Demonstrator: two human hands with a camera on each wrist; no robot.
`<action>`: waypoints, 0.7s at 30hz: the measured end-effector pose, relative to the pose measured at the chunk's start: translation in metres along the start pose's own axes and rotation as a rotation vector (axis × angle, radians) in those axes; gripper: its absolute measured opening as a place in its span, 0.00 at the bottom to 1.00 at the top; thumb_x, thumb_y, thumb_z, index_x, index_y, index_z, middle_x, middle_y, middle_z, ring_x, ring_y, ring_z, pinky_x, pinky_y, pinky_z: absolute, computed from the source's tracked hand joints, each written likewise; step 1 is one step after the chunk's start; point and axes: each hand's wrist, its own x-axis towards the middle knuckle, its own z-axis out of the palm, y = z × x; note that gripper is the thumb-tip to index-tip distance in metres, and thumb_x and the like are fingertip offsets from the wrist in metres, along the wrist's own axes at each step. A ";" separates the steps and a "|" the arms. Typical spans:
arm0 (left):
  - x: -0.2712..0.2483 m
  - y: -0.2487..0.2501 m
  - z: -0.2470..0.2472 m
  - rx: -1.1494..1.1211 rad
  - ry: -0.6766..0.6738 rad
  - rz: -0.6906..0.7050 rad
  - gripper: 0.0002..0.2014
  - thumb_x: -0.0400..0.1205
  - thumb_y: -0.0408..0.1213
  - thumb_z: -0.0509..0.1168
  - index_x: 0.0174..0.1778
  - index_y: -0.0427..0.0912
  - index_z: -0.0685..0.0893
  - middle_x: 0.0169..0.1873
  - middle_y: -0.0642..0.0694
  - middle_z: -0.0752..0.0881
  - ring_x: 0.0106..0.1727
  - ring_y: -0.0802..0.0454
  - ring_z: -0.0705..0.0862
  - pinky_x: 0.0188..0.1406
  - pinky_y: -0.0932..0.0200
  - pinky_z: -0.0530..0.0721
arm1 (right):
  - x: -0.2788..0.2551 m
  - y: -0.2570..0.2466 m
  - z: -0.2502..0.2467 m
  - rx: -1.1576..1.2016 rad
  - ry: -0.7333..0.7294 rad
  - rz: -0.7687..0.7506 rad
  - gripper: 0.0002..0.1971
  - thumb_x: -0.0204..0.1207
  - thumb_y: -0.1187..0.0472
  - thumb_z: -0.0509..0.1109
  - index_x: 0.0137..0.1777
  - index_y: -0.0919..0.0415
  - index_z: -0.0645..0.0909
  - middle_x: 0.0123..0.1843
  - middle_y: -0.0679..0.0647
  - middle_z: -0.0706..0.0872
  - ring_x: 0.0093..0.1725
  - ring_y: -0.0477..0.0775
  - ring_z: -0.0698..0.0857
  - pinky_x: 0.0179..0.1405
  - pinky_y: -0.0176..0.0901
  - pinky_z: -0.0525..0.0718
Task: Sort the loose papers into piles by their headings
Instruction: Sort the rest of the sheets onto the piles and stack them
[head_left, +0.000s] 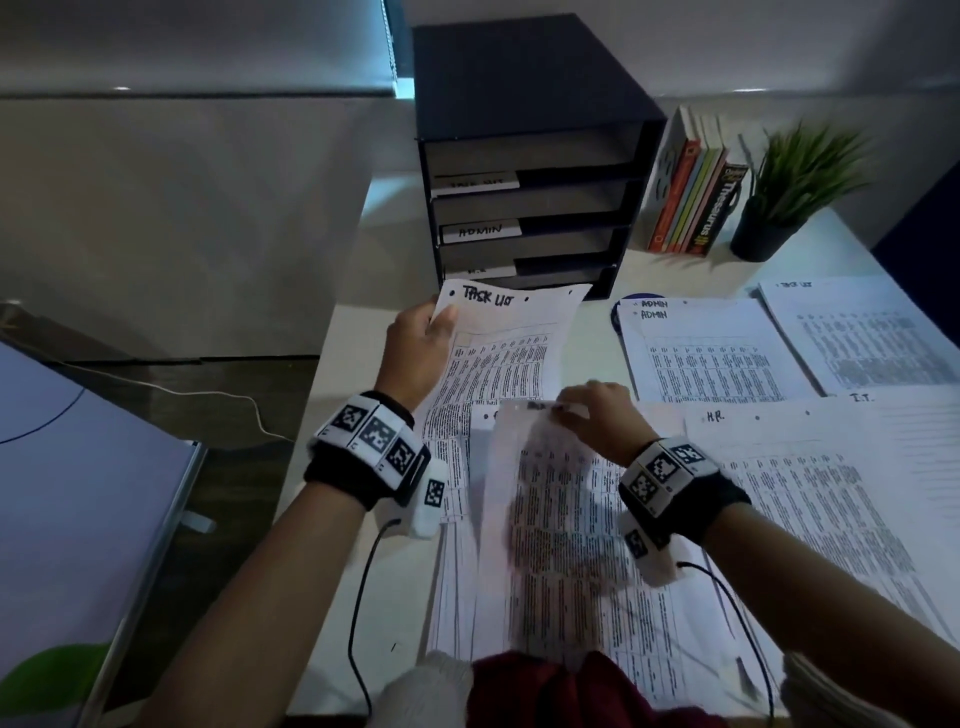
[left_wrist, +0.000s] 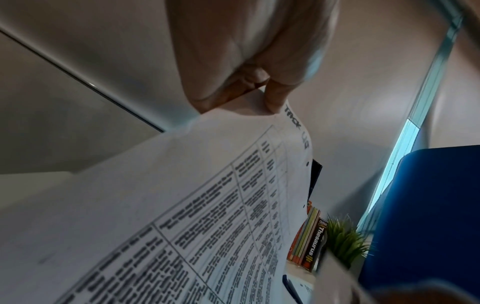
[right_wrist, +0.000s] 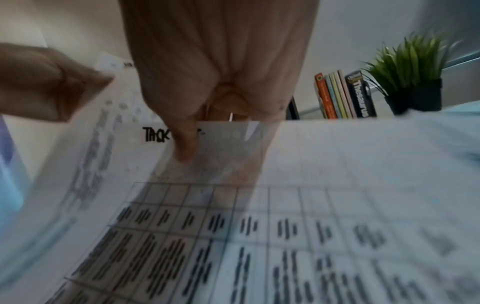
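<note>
Papers are being sorted here, and the left hand (head_left: 421, 338) is pinching one sheet (head_left: 511, 343) headed "TASK LIST" by its top left corner, thumb on the face, lifting it so that the heading can be read. The right hand (head_left: 597, 415) is pinching the top edge of a second sheet (head_left: 550, 519), which is blurred; the right wrist view shows the same heading on it, so I judge both belong to one pile. Under both hands the unsorted stack (head_left: 457, 571) is lying. Just right of the right hand is the H.R. pile (head_left: 779, 467), beyond it the ADMIN pile (head_left: 701, 353), and further right a task list pile (head_left: 857, 332). Beyond the left hand the tray rack (head_left: 524, 171) is standing, its labelled shelves looking empty.
</note>
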 end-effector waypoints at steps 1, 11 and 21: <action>-0.002 0.006 0.000 -0.007 -0.023 -0.003 0.12 0.83 0.46 0.55 0.47 0.43 0.80 0.41 0.42 0.82 0.42 0.51 0.77 0.48 0.52 0.78 | 0.003 -0.008 -0.007 0.016 0.115 -0.052 0.07 0.75 0.62 0.71 0.47 0.65 0.87 0.55 0.62 0.85 0.58 0.64 0.80 0.61 0.54 0.70; -0.016 0.062 -0.009 -0.274 -0.089 0.133 0.30 0.65 0.75 0.58 0.33 0.48 0.76 0.31 0.46 0.77 0.33 0.53 0.75 0.34 0.60 0.73 | 0.023 -0.086 -0.103 0.227 0.531 -0.232 0.08 0.74 0.64 0.71 0.49 0.65 0.77 0.46 0.45 0.82 0.50 0.49 0.80 0.72 0.61 0.64; -0.015 0.077 -0.005 -0.226 0.283 0.298 0.02 0.79 0.39 0.67 0.44 0.46 0.83 0.31 0.61 0.84 0.31 0.72 0.82 0.33 0.74 0.78 | 0.003 -0.051 -0.121 0.531 1.025 0.144 0.41 0.62 0.59 0.73 0.76 0.62 0.62 0.75 0.62 0.68 0.76 0.60 0.66 0.76 0.56 0.61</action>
